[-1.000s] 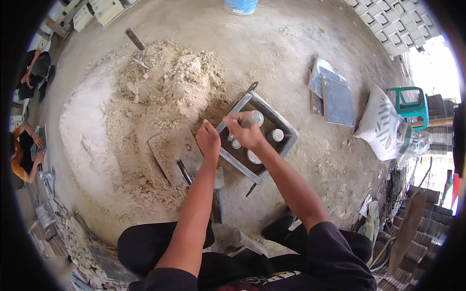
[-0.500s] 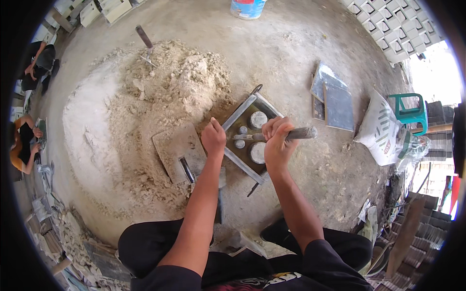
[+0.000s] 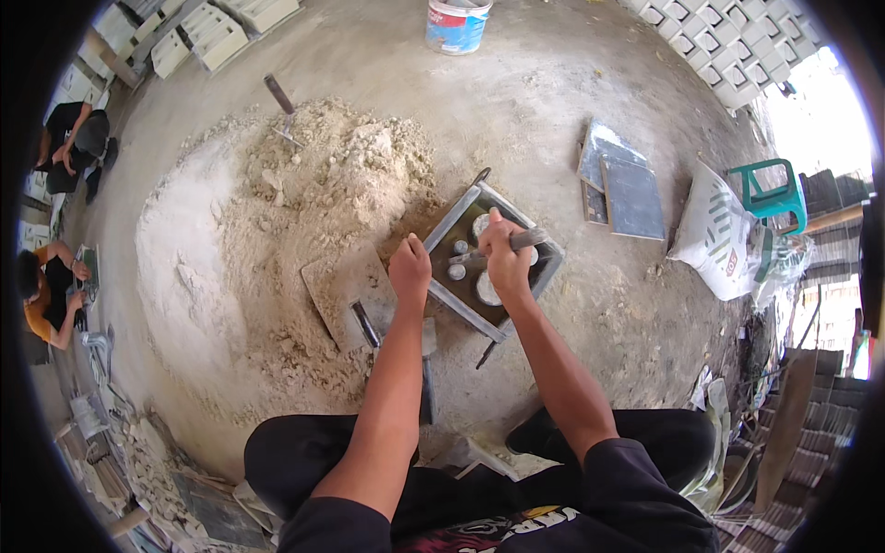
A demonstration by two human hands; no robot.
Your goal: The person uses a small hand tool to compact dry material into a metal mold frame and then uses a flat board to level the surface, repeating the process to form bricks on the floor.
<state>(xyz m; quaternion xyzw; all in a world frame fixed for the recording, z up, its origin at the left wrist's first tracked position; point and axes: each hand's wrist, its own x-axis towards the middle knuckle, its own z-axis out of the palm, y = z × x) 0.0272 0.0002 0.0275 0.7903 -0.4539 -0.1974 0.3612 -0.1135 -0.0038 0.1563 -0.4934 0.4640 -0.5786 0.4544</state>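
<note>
Tool (image 3: 528, 239) in right hand (image 3: 506, 265), frame (image 3: 466, 312) beneath, left hand (image 3: 409, 269) alongside

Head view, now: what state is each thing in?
Left hand: curled, at the left corner of the frame
Right hand: grip closed around the handled tool
Handled tool: held
Frame: open-topped
Cylinders: standing inside the frame
Digging tool: stuck in the beige heap
Beige heap: lumpy
Dark boards: overlapping
Bucket: upright
Sack: bulging

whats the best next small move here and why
Probably lift the tool a little: the right hand grips it over the frame, and its thin end looks close to two small round pegs, while the left hand is at the frame's left side.
</note>
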